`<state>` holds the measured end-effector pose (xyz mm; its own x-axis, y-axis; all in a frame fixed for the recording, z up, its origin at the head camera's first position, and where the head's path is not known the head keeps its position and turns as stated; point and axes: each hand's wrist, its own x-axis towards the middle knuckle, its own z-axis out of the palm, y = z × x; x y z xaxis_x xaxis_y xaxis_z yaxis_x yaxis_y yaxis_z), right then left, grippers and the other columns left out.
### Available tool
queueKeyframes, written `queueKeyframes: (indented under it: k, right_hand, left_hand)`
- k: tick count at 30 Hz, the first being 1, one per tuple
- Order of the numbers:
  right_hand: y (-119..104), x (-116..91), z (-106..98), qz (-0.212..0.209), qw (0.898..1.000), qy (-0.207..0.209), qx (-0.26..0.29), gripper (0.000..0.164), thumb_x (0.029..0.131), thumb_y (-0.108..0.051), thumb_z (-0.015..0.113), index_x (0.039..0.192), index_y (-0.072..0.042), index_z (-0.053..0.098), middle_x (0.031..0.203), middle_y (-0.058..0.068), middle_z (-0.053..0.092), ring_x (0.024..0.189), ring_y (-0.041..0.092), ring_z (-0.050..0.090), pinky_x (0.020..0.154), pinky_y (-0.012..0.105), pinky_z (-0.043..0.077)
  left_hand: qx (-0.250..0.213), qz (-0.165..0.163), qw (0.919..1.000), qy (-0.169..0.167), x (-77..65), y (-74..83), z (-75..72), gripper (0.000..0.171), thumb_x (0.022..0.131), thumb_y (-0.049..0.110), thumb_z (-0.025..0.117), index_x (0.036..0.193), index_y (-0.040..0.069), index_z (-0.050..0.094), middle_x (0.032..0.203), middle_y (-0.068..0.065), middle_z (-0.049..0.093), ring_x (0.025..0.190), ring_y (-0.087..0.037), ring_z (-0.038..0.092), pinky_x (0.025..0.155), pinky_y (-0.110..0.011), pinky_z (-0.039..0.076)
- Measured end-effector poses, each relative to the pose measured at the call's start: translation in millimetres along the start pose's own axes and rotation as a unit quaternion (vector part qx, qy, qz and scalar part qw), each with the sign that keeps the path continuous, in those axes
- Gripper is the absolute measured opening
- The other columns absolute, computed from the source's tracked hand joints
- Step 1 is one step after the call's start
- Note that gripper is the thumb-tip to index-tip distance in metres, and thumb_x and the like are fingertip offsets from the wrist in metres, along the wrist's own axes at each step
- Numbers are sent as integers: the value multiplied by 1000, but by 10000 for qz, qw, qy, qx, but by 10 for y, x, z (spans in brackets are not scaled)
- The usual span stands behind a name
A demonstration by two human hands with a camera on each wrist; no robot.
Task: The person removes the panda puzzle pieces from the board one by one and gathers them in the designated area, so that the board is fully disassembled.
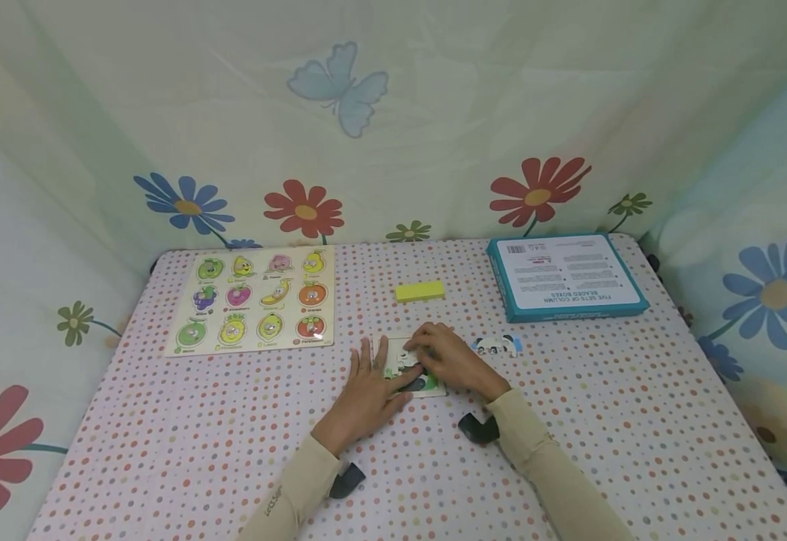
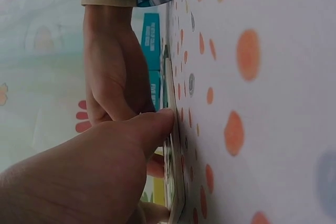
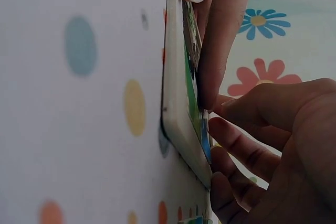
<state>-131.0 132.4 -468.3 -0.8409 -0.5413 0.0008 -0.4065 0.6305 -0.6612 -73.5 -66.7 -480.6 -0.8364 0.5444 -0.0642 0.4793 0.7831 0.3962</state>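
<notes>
A small panda puzzle board lies on the table between both hands. My left hand rests on its left side, fingers spread, with one finger reaching across the picture. In the left wrist view, the left thumb presses on the board's near edge. My right hand bends over the board's right side, its fingertips at a green-and-blue puzzle piece. The fingers hide most of that piece. Just right of this hand lies a loose panda-face piece.
A fruit puzzle board lies at the back left. Behind the panda board is a yellow block. A teal-and-white box sits at the back right. The dotted tablecloth reaches the floral curtain behind.
</notes>
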Motion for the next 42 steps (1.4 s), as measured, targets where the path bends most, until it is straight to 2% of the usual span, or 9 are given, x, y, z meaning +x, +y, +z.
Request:
queueKeyframes:
  k: [16, 26, 31, 36, 42]
  right_hand:
    - [4, -19, -18, 101, 9989, 13, 448, 20, 93, -7, 60, 112, -10, 67, 116, 4, 60, 116, 26, 51, 100, 51, 40]
    - [8, -23, -23, 248, 9968, 12, 755, 21, 92, -9, 63, 112, -12, 67, 114, 2, 63, 114, 25, 53, 100, 50, 40]
    - [4, -16, -19, 307, 9958, -21, 857, 22, 91, -8, 64, 113, -10, 66, 113, 3, 65, 110, 23, 55, 98, 48, 42]
    - [10, -20, -19, 284, 9959, -54, 854, 24, 91, -9, 64, 115, -9, 65, 111, 2, 65, 104, 21, 56, 92, 45, 45]
    - [14, -20, -31, 255, 9949, -88, 971, 27, 90, -9, 66, 117, -8, 64, 112, 3, 64, 105, 22, 57, 93, 45, 45]
  left_hand:
    - [-9, 28, 10000, 10, 4, -10, -2, 45, 101, 43, 43, 145, 38, 39, 155, -29, 4, 138, -55, -6, 111, -66, 7]
    - [30, 104, 9999, 5, -9, 0, -12, 44, 101, 43, 44, 144, 36, 42, 154, -31, 5, 138, -57, -4, 110, -67, 8]
    - [148, 71, 9998, -101, -14, 6, -11, 45, 101, 43, 42, 145, 37, 40, 155, -30, 4, 137, -57, -5, 110, -66, 8]
    - [213, 65, 9997, -135, -8, -5, 2, 45, 101, 44, 40, 145, 39, 38, 155, -30, 3, 137, -56, -5, 110, -67, 8]
    - [269, 72, 9996, -102, 12, -22, 7, 45, 101, 45, 41, 145, 40, 38, 154, -30, 4, 137, -57, -5, 110, -67, 9]
